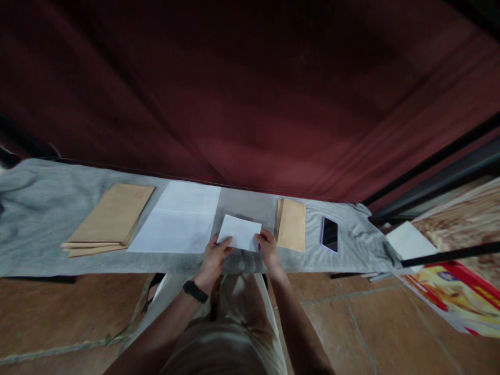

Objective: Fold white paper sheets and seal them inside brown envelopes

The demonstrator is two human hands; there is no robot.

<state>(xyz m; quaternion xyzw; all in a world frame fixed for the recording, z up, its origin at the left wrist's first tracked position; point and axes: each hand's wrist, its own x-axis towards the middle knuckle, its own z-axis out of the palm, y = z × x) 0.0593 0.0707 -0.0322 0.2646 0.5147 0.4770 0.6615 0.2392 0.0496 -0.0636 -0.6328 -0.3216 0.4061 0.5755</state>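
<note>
A folded white sheet point(240, 232) lies on the grey cloth point(39, 219) that covers the counter, and it serves here as the landmark for everything else. The left hand point(214, 255) pinches the near left corner of the folded white sheet, fingers curled over its edge, with a dark wristband point(195, 291) on the wrist behind it. The right hand point(267, 245) grips the near right corner of the same sheet, thumb on top and fingers closed around the edge, so both hands hold the paper between them and neither is spread wide. Just left of the folded white sheet, touching or nearly touching it, lies a stack of flat white paper point(177, 225), unfolded and showing faint crease lines. Further left of that, well apart from the sheet, sits a pile of brown envelopes point(111, 219), fanned a little at the near end. Just right of the folded white sheet, beside the right hand, rests a smaller stack of brown envelopes point(291, 225). Beyond that, further right, a dark phone point(330, 234) lies face up on the cloth. Behind the sheet hangs a dark red curtain point(250, 94).
</note>
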